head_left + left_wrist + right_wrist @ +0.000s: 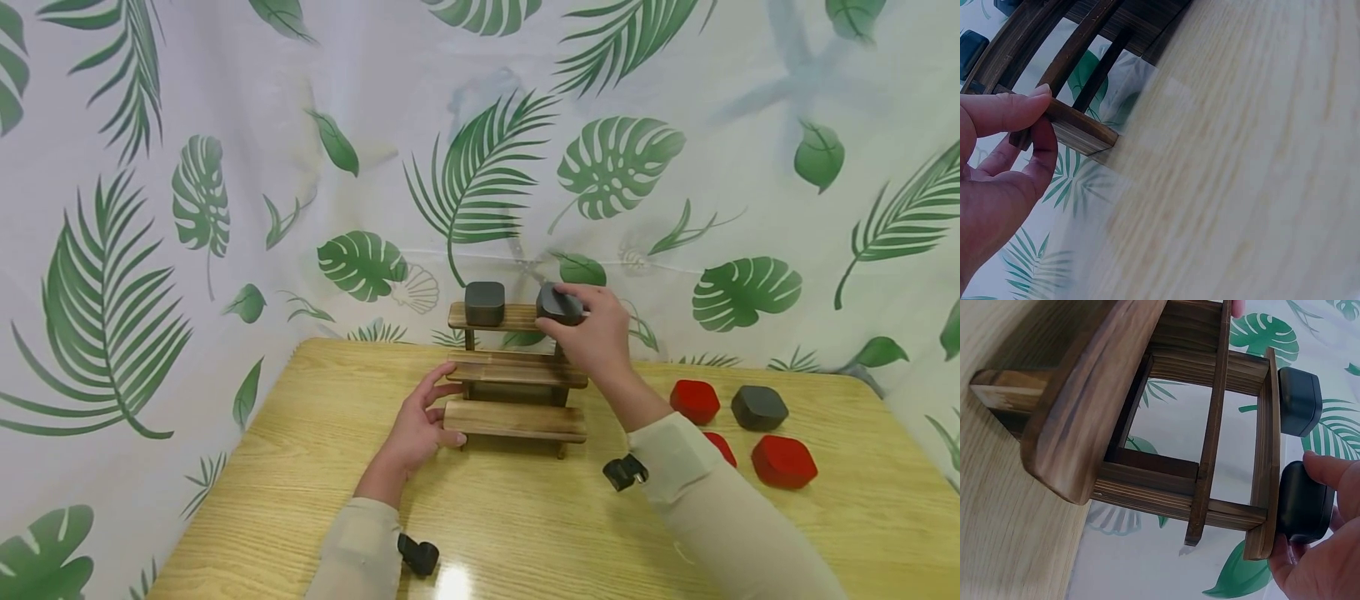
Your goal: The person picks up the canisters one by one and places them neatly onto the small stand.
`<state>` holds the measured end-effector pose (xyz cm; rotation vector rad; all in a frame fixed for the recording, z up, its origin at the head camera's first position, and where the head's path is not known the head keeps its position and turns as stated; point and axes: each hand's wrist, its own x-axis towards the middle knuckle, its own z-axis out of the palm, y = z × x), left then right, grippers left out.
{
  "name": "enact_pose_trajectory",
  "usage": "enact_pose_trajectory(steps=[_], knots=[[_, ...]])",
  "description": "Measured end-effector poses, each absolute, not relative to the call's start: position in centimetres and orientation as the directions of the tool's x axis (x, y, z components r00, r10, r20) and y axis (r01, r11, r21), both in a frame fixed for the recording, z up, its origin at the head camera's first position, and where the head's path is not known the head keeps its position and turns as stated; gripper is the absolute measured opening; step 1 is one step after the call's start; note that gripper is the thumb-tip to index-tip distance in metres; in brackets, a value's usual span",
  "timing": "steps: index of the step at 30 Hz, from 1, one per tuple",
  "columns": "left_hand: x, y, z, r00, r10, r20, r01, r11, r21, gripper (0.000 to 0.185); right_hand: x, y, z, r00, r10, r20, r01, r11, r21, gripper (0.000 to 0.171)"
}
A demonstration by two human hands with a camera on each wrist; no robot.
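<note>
A three-step wooden stand (pixel 516 371) sits at the back of the table (pixel 525 533). On its top step rests one dark grey box (pixel 484 303) at the left. My right hand (pixel 592 329) grips a second dark grey box (pixel 558 305) at the right end of that top step; the right wrist view shows this box (pixel 1305 501) against the top board with my fingers (pixel 1325 472) round it. My left hand (pixel 420 421) holds the left end of the lowest step (pixel 1079 122), thumb on top, fingers curled beneath.
To the right on the table lie a loose dark grey box (pixel 759 407) and three red boxes (pixel 694 401) (pixel 783 461) (pixel 722 447), one partly behind my right sleeve. A leaf-print cloth (pixel 225 167) hangs behind and to the left.
</note>
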<state>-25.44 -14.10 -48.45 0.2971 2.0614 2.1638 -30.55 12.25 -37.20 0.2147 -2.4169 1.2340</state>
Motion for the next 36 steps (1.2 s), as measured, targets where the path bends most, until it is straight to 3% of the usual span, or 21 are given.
enact_pose_trajectory(steps=[28, 36], knots=[[-25.55, -14.08, -48.55, -0.972, 0.23, 0.051, 0.04, -0.049, 0.998, 0.104, -30.92, 11.98, -37.21, -0.912, 0.032, 0.409, -0.299, 0.632, -0.715, 0.054], [-25.44, -14.11, -48.7, -0.972, 0.229, 0.046, 0.035, -0.052, 0.998, 0.104, -30.8, 11.92, -37.56, -0.909, 0.034, 0.416, -0.312, 0.607, -0.731, 0.064]])
